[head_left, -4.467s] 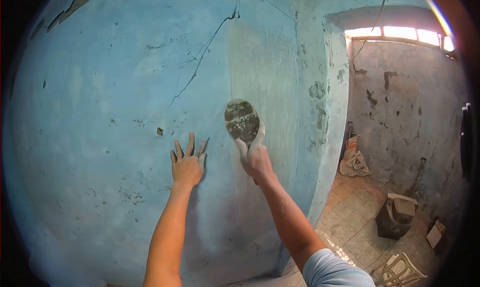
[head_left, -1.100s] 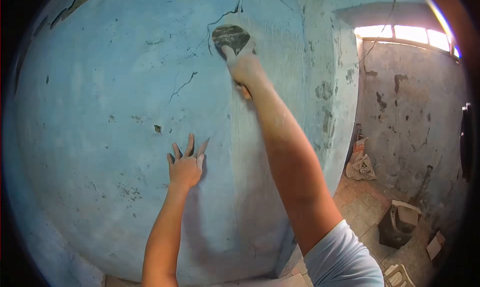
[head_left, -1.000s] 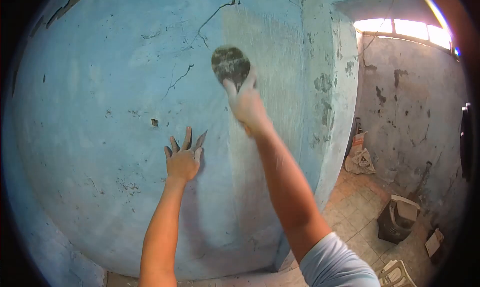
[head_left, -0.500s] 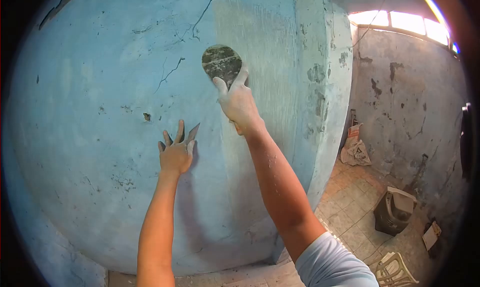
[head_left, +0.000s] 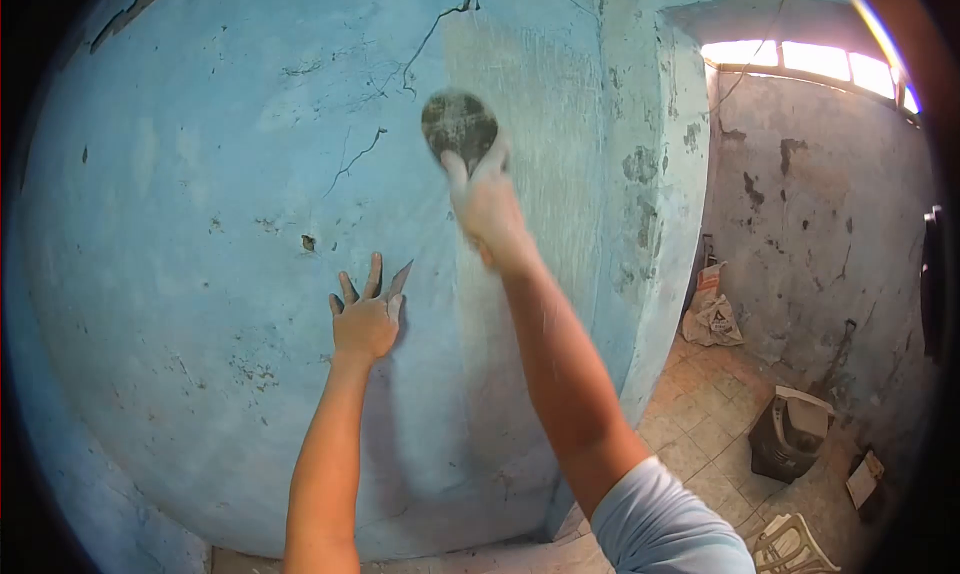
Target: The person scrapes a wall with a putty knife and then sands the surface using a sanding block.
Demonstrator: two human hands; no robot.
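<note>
My right hand (head_left: 490, 202) grips a dark round sanding pad (head_left: 459, 124), thumb on one side and a finger on the other. The pad, scuffed with whitish dust, is at the left edge of a pale, streaked patch (head_left: 535, 104) on the blue wall (head_left: 220, 304). Hand and pad are slightly blurred. Lower and to the left, my left hand (head_left: 364, 324) is at the wall with several fingers spread upward. Between its thumb and index finger sits a putty knife (head_left: 402, 276), its pointed blade corner facing up; its handle is hidden.
Cracks (head_left: 435, 36) and a small hole (head_left: 308, 243) mark the wall. A wall corner (head_left: 645, 234) stands to the right. Beyond it, a printed sack (head_left: 712, 312), a dark boxy object (head_left: 790, 434) and a pale plastic chair (head_left: 795, 546) are on the tiled floor.
The view has shifted slightly, so wall and hands appear a little further right and lower. The right hand and pad are blurrier now. Both hands keep hold of their tools.
</note>
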